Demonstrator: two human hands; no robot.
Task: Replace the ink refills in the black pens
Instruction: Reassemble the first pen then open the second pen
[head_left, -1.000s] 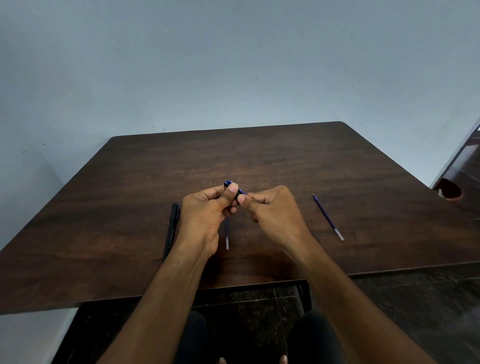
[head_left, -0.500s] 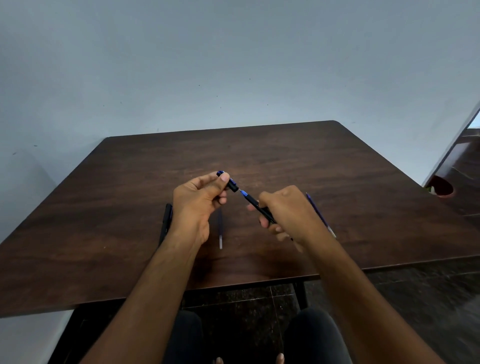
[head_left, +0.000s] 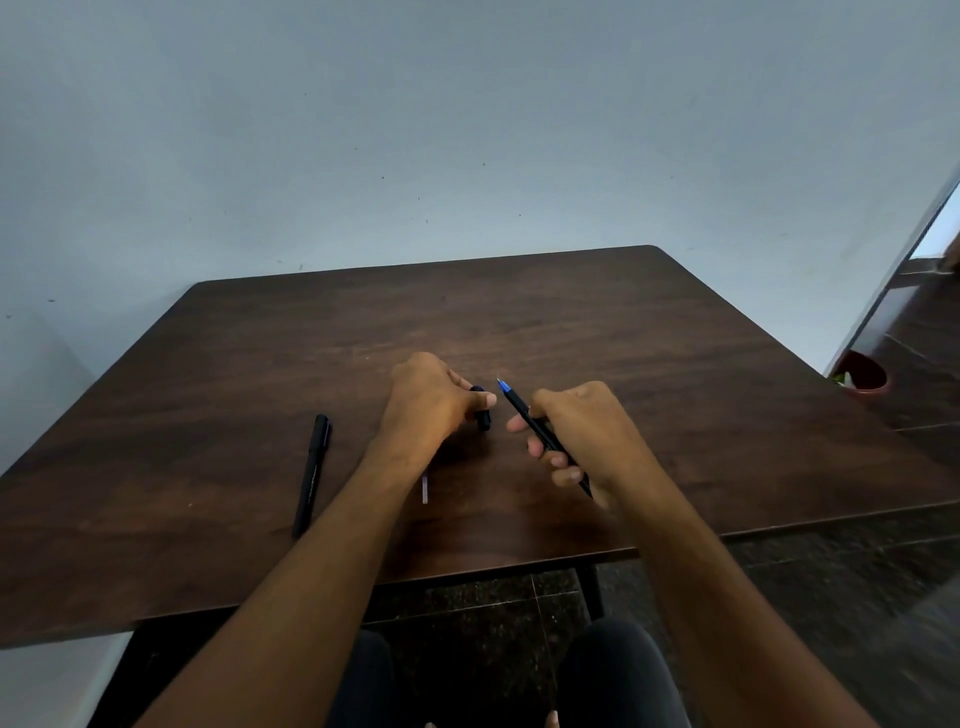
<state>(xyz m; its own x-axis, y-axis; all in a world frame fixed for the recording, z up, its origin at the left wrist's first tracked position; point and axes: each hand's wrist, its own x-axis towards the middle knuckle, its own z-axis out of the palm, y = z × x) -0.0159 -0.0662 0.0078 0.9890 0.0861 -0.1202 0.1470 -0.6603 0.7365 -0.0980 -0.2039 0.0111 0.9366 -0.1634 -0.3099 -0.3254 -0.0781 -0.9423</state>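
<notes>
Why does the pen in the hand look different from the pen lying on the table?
The held pen is gripped in the right hand and tilted up; the other pen lies flat on the table, untouched. The held pen's cap is off, in the left hand, baring a blue tip; the other pen shows no tip. Both are slim and black.

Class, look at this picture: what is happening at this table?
A person sits at a dark wooden table. The left hand holds a small black pen cap; the right hand grips an uncapped black pen with a blue tip. A second, capped black pen lies to the left.
</notes>
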